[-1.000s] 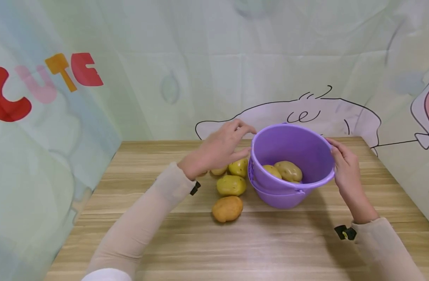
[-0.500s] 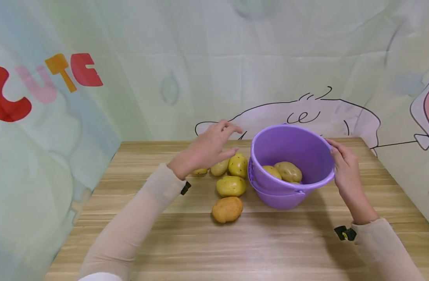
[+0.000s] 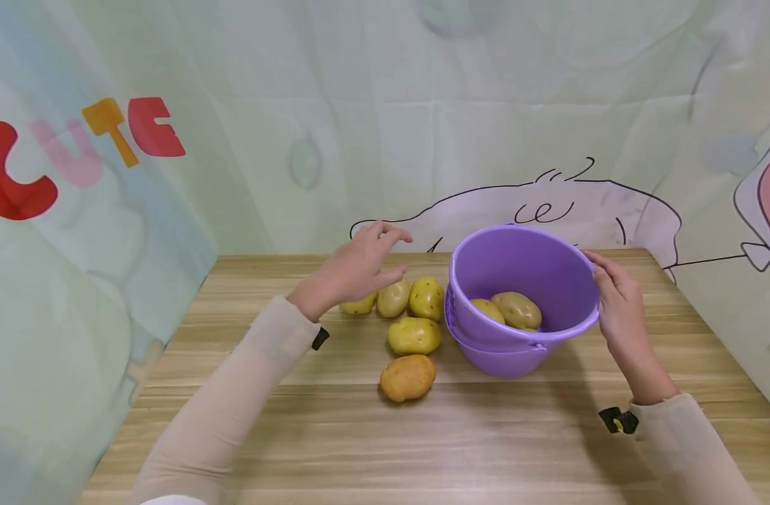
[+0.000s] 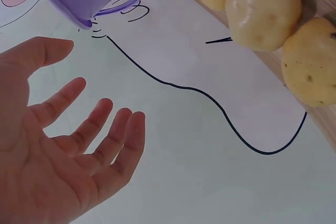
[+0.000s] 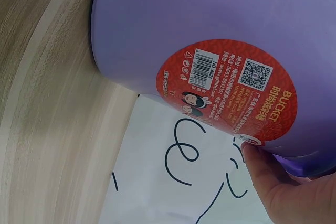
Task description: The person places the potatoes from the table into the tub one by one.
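A purple bucket [image 3: 524, 256] leans a little toward me on the table, with several potatoes [image 3: 517, 310] inside. My right hand [image 3: 623, 315] grips its right rim, thumb outside in the head view; in the right wrist view the fingers [image 5: 265, 174] lie by the rim near a red oval label [image 5: 226, 93]. My left hand [image 3: 353, 266] hovers above the table's back part, holding nothing, its fingers spread and relaxed. Below and right of it lie yellow potatoes [image 3: 426, 298], one partly hidden behind the wrist. A browner potato [image 3: 408, 377] lies nearest me.
The wood-grain table [image 3: 486, 442] ends at a printed cloth backdrop [image 3: 334, 140] behind and at both sides. The bucket's handle [image 4: 126, 3] hangs down on its left side, near the potato row.
My left hand has moved left, away from the bucket's rim, uncovering more of the back potatoes. My right hand and the bucket have stayed in place.
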A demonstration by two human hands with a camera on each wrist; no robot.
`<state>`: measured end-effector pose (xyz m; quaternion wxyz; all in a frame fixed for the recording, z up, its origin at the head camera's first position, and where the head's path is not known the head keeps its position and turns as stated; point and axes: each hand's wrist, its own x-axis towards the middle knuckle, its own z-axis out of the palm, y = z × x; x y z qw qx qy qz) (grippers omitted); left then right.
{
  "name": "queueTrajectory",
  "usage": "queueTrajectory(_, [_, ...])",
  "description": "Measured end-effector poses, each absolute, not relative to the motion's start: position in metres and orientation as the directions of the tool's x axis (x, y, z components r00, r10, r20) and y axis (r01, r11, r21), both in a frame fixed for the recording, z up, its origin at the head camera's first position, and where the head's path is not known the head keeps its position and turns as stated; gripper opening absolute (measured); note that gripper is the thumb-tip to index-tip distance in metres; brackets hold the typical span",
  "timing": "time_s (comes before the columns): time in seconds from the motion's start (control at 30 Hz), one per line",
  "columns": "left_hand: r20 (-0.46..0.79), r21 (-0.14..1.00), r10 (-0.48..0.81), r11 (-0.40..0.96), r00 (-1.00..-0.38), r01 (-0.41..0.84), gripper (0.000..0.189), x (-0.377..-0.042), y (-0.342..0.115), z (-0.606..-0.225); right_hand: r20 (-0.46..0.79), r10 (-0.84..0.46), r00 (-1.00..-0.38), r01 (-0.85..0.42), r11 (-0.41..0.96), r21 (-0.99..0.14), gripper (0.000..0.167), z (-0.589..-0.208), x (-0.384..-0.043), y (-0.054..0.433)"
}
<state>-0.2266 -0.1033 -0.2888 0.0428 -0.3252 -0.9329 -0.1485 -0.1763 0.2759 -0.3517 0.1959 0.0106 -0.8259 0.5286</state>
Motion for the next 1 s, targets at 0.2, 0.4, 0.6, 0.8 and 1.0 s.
queueTrajectory(0.2, [0.148,0.264,0.576,0.760,-0.804,0.594,0.047,-0.230,-0.110,-0.295,0.335,0.194,-0.922,-0.226,0.432,-0.873,0.044,-0.352,-0.177,0.276])
queueTrajectory(0.4, [0.125,0.265,0.569,0.770,-0.813,0.580,0.046,-0.234,-0.115,-0.300,0.337,0.195,-0.921,-0.229,0.430,-0.873,0.044,-0.353,-0.177,0.277])
queueTrajectory(0.6, [0.108,0.283,0.568,0.769,-0.816,0.573,0.045,-0.238,-0.121,-0.307,0.327,0.194,-0.925,-0.222,0.424,-0.878,0.044,-0.353,-0.178,0.278])
queueTrajectory(0.8, [0.070,0.304,0.549,0.783,-0.833,0.542,0.045,-0.239,-0.125,-0.312,0.335,0.192,-0.923,-0.228,0.428,-0.874,0.044,-0.353,-0.178,0.278])
queueTrajectory(1.0, [0.015,0.292,0.519,0.815,-0.855,0.500,0.047,-0.242,-0.128,-0.320,0.347,0.185,-0.919,-0.238,0.439,-0.866,0.044,-0.353,-0.176,0.278])
